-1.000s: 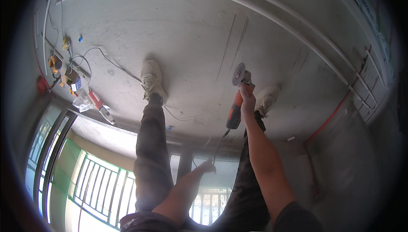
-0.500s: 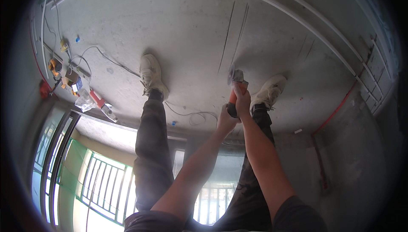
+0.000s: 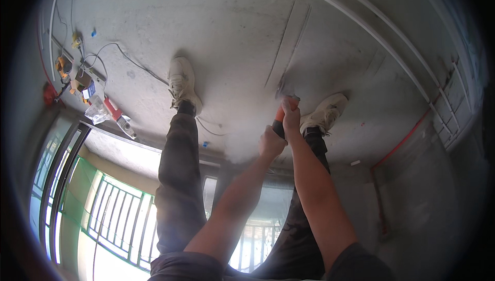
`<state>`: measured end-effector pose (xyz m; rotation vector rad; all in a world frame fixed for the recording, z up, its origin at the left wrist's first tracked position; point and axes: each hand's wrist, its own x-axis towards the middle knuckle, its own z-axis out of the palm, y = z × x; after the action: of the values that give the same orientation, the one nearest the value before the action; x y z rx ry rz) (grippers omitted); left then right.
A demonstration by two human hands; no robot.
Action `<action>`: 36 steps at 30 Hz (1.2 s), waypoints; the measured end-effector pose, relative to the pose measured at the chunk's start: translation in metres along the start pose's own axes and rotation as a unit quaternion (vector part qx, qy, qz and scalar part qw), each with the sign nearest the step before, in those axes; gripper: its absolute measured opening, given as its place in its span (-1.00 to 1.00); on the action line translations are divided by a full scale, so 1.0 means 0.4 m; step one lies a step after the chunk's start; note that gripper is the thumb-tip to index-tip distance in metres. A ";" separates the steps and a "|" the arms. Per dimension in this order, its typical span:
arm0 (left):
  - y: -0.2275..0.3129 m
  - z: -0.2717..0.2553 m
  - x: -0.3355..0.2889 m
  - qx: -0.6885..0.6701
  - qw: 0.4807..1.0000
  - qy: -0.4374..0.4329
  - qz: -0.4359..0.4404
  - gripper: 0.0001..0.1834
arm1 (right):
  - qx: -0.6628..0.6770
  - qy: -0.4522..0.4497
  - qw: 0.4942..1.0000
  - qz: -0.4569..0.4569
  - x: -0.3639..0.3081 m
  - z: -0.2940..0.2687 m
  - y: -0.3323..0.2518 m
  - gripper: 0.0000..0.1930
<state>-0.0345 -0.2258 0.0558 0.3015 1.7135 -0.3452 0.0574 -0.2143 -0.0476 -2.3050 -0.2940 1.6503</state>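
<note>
Both hands are clamped on an angle grinder (image 3: pixel 279 121), close together. The right hand (image 3: pixel 291 116) is wrapped around the front of the orange body, just behind the head, while the left hand (image 3: pixel 270 143) grips the dark rear end, nearer the person. The exact placing of the fingers is too small to tell. The grinder lies inside this double hold, its head and blurred disc (image 3: pixel 280 89) poking out beyond the right hand, away from the person's body and down toward the concrete floor (image 3: pixel 232 39).

The step in hand looks to be cutting into that floor: dust (image 3: pixel 295 86) hangs around the head, and the disc sits at the near end of two roughly parallel grooves, a left groove (image 3: pixel 280 44) and a right groove, apparently lined up with the right one. I judge that the next move calls for a firm two-handed grip, the disc upright and in line with the groove, and a slow pull toward the person. Whether the disc is in contact is hidden by the haze.

Just right of the grinder stands the right shoe (image 3: pixel 327 112), near the dust; the left shoe (image 3: pixel 181 82) is planted well apart.
</note>
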 end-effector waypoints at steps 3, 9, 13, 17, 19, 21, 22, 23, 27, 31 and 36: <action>-0.009 -0.002 0.011 -0.004 1.000 -0.007 -0.004 -0.23 | 0.032 -0.018 0.999 -0.007 -0.006 0.006 -0.004 -0.54; 0.000 -0.011 0.020 -0.003 1.000 -0.021 -0.006 -0.31 | 0.021 -0.017 1.000 0.013 -0.004 0.008 -0.022 -0.51; 0.005 -0.010 0.028 -0.008 1.000 -0.018 0.004 -0.31 | 0.005 -0.001 1.000 0.004 0.006 0.007 -0.028 -0.52; 0.047 -0.029 0.046 -0.009 0.999 -0.029 0.012 -0.29 | -0.002 0.019 0.999 -0.039 0.048 0.014 -0.052 -0.54; 0.077 -0.020 0.081 0.001 0.999 -0.011 0.043 -0.28 | 0.042 -0.011 0.997 -0.057 0.082 0.008 -0.078 -0.60; 0.102 -0.015 0.097 -0.003 0.998 -0.009 0.056 -0.27 | 0.099 -0.078 0.990 -0.062 0.122 -0.002 -0.117 -0.65; 0.119 -0.021 0.101 -0.011 0.998 -0.016 0.056 -0.26 | 0.111 -0.079 0.989 -0.062 0.139 0.001 -0.136 -0.67; 0.136 -0.025 0.104 -0.020 0.998 -0.023 0.057 -0.26 | 0.124 -0.080 0.987 -0.061 0.153 0.007 -0.152 -0.69; 0.183 -0.044 0.071 0.010 0.999 -0.010 0.051 -0.24 | 0.065 -0.077 0.995 -0.017 0.142 0.004 -0.226 -0.73; 0.124 -0.041 0.057 0.013 0.999 -0.010 0.044 -0.22 | 0.115 -0.075 0.990 0.010 0.101 0.000 -0.150 -0.73; 0.054 -0.019 0.041 0.002 1.000 -0.016 0.021 -0.23 | 0.043 -0.048 0.997 0.052 0.044 -0.004 -0.104 -0.70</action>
<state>-0.0358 -0.2029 0.0397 0.3323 1.6734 -0.3213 0.0646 -0.1698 -0.0482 -2.2160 -0.1239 1.7913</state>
